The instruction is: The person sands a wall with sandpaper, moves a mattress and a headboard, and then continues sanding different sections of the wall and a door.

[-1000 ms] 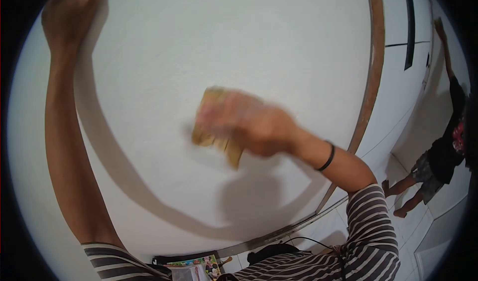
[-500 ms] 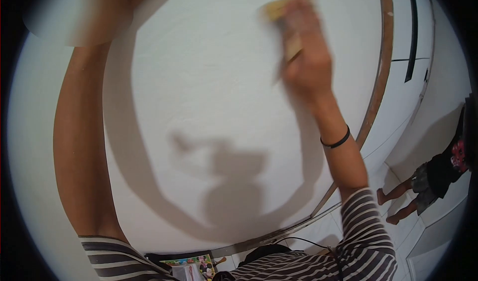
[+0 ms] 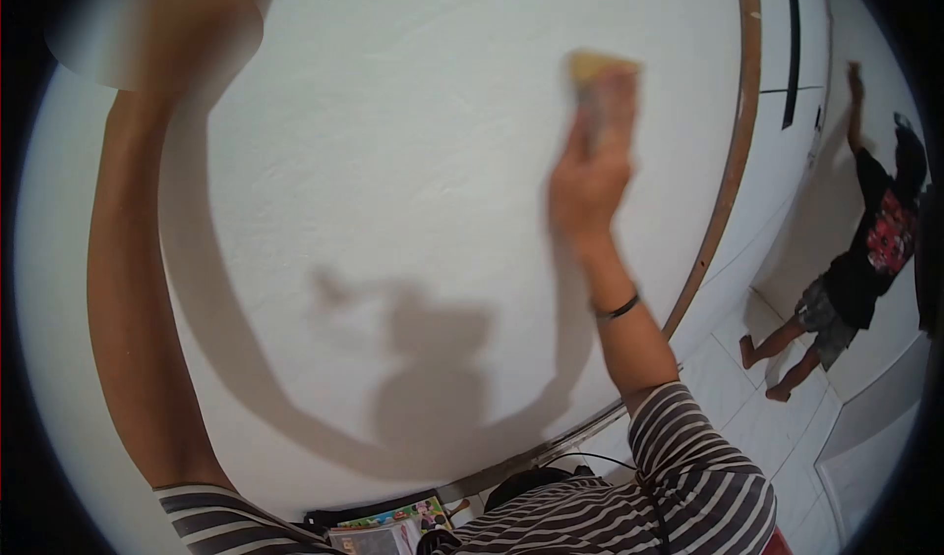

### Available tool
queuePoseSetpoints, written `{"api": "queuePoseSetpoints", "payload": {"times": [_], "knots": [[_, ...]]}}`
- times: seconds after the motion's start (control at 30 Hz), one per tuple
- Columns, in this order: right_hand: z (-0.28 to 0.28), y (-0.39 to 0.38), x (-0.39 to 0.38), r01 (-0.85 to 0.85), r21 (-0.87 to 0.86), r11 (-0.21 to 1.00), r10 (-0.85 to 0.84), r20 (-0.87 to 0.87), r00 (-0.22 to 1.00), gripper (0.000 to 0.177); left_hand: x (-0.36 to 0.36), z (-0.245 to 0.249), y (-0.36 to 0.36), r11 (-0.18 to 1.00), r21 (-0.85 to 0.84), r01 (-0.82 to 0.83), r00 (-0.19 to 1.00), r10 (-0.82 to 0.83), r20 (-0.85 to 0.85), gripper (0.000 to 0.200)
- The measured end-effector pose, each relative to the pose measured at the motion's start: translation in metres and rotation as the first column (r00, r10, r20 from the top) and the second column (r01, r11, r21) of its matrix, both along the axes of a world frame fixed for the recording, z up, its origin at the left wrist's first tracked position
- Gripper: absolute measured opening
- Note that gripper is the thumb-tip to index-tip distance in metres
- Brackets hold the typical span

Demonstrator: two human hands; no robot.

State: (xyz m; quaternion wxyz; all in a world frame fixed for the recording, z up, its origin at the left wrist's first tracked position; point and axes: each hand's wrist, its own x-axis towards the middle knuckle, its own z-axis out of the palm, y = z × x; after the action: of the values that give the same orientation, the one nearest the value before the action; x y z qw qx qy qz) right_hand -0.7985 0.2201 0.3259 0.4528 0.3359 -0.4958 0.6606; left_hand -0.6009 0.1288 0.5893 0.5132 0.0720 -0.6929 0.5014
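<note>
A white wall (image 3: 393, 162) fills most of the view in front of me. My right hand (image 3: 598, 157) is raised near the wall, its fingers wrapped round a flat paintbrush (image 3: 602, 66). The yellowish bristles point upward, and the brush and fingers are smeared by motion. Up at the top left edge, my left hand (image 3: 197, 14) is mostly covered by a blurred patch and cut off by the frame. Its fingers cannot be made out clearly, and a small bluish-white bit shows beside them.
A brown wooden strip (image 3: 723, 201) edges the wall on the right. Beyond it another person (image 3: 865, 250) stands on the tiled floor (image 3: 708, 378) with an arm raised to a wall. Colourful books (image 3: 408, 521) lie below me. Shadows of my arms and head fall on the wall.
My right hand has moved lower on the wall with the paintbrush. The view has shifted slightly, and more of the other person shows, including a raised arm. My left arm appears farther left.
</note>
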Motion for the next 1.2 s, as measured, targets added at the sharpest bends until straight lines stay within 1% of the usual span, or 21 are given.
{"api": "queuePoseSetpoints", "payload": {"times": [0.03, 0.1, 0.13, 0.23, 0.27, 0.3, 0.33, 0.37, 0.43, 0.5, 0.67, 0.7, 0.73, 0.8, 0.87, 0.93, 1.0, 1.03, 1.07, 1.1, 1.2], "knots": [[-0.02, -0.02, 0.014, 0.114, 0.026, 0.993, -0.113, -0.064, 0.992, 0.043, -0.008, 0.001, -0.008, 0.998, 0.051, 0.036, 0.999, -0.038, 0.033, 0.048], [-0.087, -0.051, 0.057, 0.0, 0.377, 0.926, 0.154, -0.379, 0.912, 0.05, -0.022, 0.011, -0.035, 0.981, 0.157, 0.116, 0.986, -0.132, 0.099, 0.053], [-0.1, -0.057, 0.044, -0.03, 0.427, 0.904, 0.223, -0.41, 0.885, 0.049, -0.035, 0.027, -0.069, 0.949, -0.254, 0.187, 0.972, -0.14, 0.189, 0.05], [-0.134, -0.05, 0.003, -0.116, 0.578, 0.808, 0.436, -0.453, 0.777, 0.046, -0.059, 0.006, -0.08, 0.966, 0.005, 0.257, 0.945, -0.253, 0.208, 0.06], [-0.134, -0.045, -0.023, 0.044, 0.418, 0.908, 0.157, -0.434, 0.887, 0.045, -0.066, 0.002, -0.083, 0.966, 0.071, 0.25, 0.94, -0.26, 0.221, 0.06], [-0.139, -0.042, -0.059, 0.257, 0.284, 0.924, -0.135, -0.387, 0.912, 0.05, -0.077, 0.003, -0.1, 0.948, 0.058, 0.312, 0.913, -0.316, 0.259, 0.062], [-0.132, -0.036, -0.087, 0.116, 0.193, 0.974, -0.113, -0.027, 0.993, 0.049, -0.096, 0.005, -0.118, 0.925, 0.047, 0.378, 0.879, -0.374, 0.296, 0.063], [-0.131, -0.032, -0.099, 0.018, 0.041, 0.999, -0.03, 0.327, 0.945, 0.049, -0.106, -0.003, -0.134, 0.939, -0.037, 0.341, 0.925, -0.328, 0.193, 0.052], [-0.133, -0.056, -0.096, 0.091, -0.069, 0.993, -0.049, 0.463, 0.885, 0.046, -0.129, -0.017, -0.157, 0.95, -0.075, 0.303, 0.951, -0.297, 0.083, 0.044], [-0.165, -0.096, -0.068, 0.191, 0.063, 0.98, -0.194, 0.047, 0.98, 0.043, -0.144, -0.017, -0.165, 0.947, -0.024, 0.322, 0.944, -0.319, 0.085, 0.045], [-0.196, -0.083, -0.061, 0.186, 0.453, 0.872, 0.003, -0.385, 0.923, 0.049, -0.146, -0.017, -0.172, 0.94, -0.033, 0.338, 0.94, -0.336, 0.067, 0.047], [-0.19, -0.078, -0.087, 0.337, 0.277, 0.9, -0.271, -0.252, 0.929, 0.047, -0.142, -0.015, -0.169, 0.94, -0.042, 0.338, 0.94, -0.336, 0.056, 0.047], [-0.164, -0.063, -0.09, 0.099, 0.109, 0.989, -0.12, 0.209, 0.97, 0.048, -0.137, -0.014, -0.165, 0.938, -0.004, 0.348, 0.937, -0.347, 0.048, 0.048], [-0.142, -0.058, -0.074, 0.017, -0.127, 0.992, 0.059, 0.573, 0.817, 0.051, -0.129, -0.016, -0.159, 0.928, 0.08, 0.363, 0.929, -0.367, 0.041, 0.049], [-0.147, -0.091, -0.049, 0.07, 0.02, 0.997, -0.073, 0.337, 0.939, 0.051, -0.131, -0.011, -0.172, 0.939, 0.028, 0.342, 0.938, -0.343, 0.045, 0.049], [-0.181, -0.121, 0.001, 0.115, 0.278, 0.954, -0.076, -0.148, 0.986, 0.05, -0.133, -0.008, -0.19, 0.921, 0.014, 0.39, 0.919, -0.39, 0.062, 0.048], [-0.19, -0.111, 0.0, 0.084, 0.541, 0.837, 0.094, -0.293, 0.951, 0.055, -0.139, -0.01, -0.208, 0.868, 0.047, 0.494, 0.859, -0.496, 0.126, 0.047], [-0.201, -0.111, -0.025, 0.073, 0.501, 0.863, 0.093, -0.3, 0.949, 0.055, -0.136, -0.012, -0.215, 0.887, 0.063, 0.457, 0.879, -0.462, 0.118, 0.046], [-0.213, -0.11, -0.059, 0.247, 0.374, 0.894, -0.163, -0.244, 0.956, 0.047, -0.135, -0.013, -0.222, 0.906, 0.077, 0.417, 0.899, -0.424, 0.109, 0.045], [-0.208, -0.106, -0.093, 0.228, 0.221, 0.948, -0.258, 0.121, 0.958, 0.042, -0.143, -0.013, -0.231, 0.922, 0.095, 0.376, 0.917, -0.385, 0.103, 0.045], [-0.272, -0.147, -0.199, -0.172, -0.004, 0.985, 0.133, 0.651, 0.747, 0.05, -0.257, -0.073, -0.359, 0.885, 0.141, 0.444, 0.875, -0.462, 0.146, 0.044]]}}
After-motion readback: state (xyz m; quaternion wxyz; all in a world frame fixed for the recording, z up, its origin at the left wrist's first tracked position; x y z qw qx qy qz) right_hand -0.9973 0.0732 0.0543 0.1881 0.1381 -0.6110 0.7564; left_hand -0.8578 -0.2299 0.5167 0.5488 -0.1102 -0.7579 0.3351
